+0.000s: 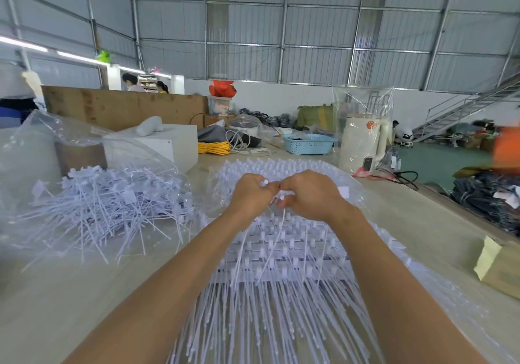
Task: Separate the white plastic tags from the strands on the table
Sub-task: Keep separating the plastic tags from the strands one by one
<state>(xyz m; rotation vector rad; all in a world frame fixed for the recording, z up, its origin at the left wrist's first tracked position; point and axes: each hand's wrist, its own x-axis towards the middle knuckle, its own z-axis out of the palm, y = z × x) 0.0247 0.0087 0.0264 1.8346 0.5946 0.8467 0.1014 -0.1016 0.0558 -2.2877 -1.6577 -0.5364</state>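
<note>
1. Two hands work at the centre of the frame: the left hand and the right hand, knuckles nearly touching.
2. Each grip is curled, pinching a white plastic tag between the fingertips.
3. One strand hangs from the grips toward the lower frame.
4. Below the hands lies one sheet of joined tags on the surface.
5. One loose tag pile sits left, in clear plastic.
</note>
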